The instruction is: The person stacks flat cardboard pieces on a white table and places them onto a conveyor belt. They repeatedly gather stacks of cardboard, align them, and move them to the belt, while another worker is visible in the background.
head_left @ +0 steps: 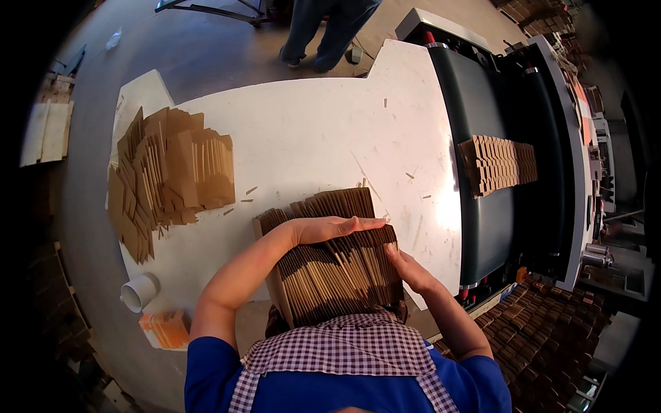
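Note:
Close to my body, at the near edge of the white table [310,131], is a dense stack of brown cardboard pieces [330,275], standing on edge side by side. My left hand [334,228] lies across the top of it, fingers stretched out toward the right. At the stack's right edge my right hand [412,272] holds on, its thumb up against the side; its other fingers are partly hidden. Behind my left hand more of the cardboard rises. A loose, fanned heap of flat cardboard pieces [182,165] lies on the table's left.
To the right runs a machine with a dark belt [485,234], carrying a row of notched cardboard pieces [506,165]. Small scraps [410,175] dot the table. A white roll [140,292] and an orange-and-white box [165,329] sit at left. Another person's legs [327,31] stand beyond.

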`<action>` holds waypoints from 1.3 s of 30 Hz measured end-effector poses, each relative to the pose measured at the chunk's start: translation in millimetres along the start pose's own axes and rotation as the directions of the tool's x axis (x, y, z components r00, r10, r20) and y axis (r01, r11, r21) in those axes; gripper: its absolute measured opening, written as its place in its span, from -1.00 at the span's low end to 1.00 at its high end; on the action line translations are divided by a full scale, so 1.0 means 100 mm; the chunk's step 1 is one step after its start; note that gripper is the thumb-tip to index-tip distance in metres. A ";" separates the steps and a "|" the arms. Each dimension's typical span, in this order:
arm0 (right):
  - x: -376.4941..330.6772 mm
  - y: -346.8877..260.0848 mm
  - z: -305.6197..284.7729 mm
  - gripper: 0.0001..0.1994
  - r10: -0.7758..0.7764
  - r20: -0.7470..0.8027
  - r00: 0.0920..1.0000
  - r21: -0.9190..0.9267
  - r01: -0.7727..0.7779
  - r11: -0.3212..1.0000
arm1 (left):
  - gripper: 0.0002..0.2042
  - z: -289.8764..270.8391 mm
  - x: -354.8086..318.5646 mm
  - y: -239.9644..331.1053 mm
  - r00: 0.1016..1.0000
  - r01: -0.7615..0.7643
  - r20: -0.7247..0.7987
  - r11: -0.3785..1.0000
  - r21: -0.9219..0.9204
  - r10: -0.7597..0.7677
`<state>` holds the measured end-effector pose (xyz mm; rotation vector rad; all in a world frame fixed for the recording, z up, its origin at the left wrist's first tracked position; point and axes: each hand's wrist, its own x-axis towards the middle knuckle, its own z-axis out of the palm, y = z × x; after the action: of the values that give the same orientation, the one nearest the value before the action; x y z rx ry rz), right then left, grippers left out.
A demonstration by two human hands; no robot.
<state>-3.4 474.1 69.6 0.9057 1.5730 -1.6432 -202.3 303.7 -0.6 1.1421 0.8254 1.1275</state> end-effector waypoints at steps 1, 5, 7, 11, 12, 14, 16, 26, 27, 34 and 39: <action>0.01 -0.01 0.01 -0.16 -0.008 -0.005 1.000 0.050 0.008 0.999 | 0.00 -0.05 0.02 0.00 0.999 -0.001 -0.035 1.000 0.016 0.002; 0.05 0.06 0.05 -0.07 -0.157 -0.100 0.982 0.020 0.160 0.987 | -0.02 -0.23 -0.33 0.06 0.884 -0.121 -0.433 0.980 0.159 0.179; -0.02 -0.02 0.09 0.00 -0.194 -0.199 0.960 -0.119 0.173 0.978 | -0.04 -0.20 -0.74 0.25 0.665 -0.118 -0.696 0.959 0.257 0.269; -0.04 -0.03 0.16 0.06 -0.235 -0.241 0.942 -0.204 0.188 0.961 | -0.24 0.40 -1.57 0.00 -0.102 -0.004 -0.981 0.986 0.169 0.168; -0.02 -0.03 0.16 0.04 -0.233 -0.231 0.945 -0.237 0.178 0.955 | -0.34 0.65 -1.69 -0.17 -0.285 0.087 -0.958 0.996 0.018 0.043; -0.03 -0.16 0.18 -0.02 -0.185 -0.136 0.973 -0.162 0.162 0.973 | -0.55 1.14 -1.76 -0.43 -0.452 0.116 -0.873 0.958 -0.261 -0.183; -0.02 -0.18 0.24 -0.10 -0.179 -0.074 0.981 -0.107 0.171 0.979 | -0.66 1.60 -1.52 -0.65 -0.312 0.155 -0.906 0.925 -0.346 -0.287; 0.23 0.02 0.09 -0.19 -0.038 0.056 0.998 0.108 0.032 0.994 | -0.61 1.84 -0.99 -0.92 -0.257 0.273 -0.965 0.955 -0.118 -0.046; 0.24 0.06 0.08 -0.17 -0.034 0.064 0.997 0.164 0.023 0.986 | -0.61 1.84 -0.94 -0.93 -0.275 0.315 -0.961 0.942 -0.114 -0.024; 0.29 -0.17 -0.32 -0.20 -0.048 0.105 0.993 0.205 0.025 0.978 | -0.59 1.41 -0.53 -0.93 -0.318 0.069 -0.946 0.994 -0.081 -0.055; 0.77 -0.89 -0.75 -0.25 -0.215 0.121 0.969 0.171 0.193 0.966 | -0.55 0.28 -0.27 -0.81 -0.349 -0.100 -0.934 0.989 0.110 0.069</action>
<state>-117.3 551.9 49.2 0.7087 1.4974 -1.9562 -162.4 268.5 -73.2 -0.3001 2.0686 2.2690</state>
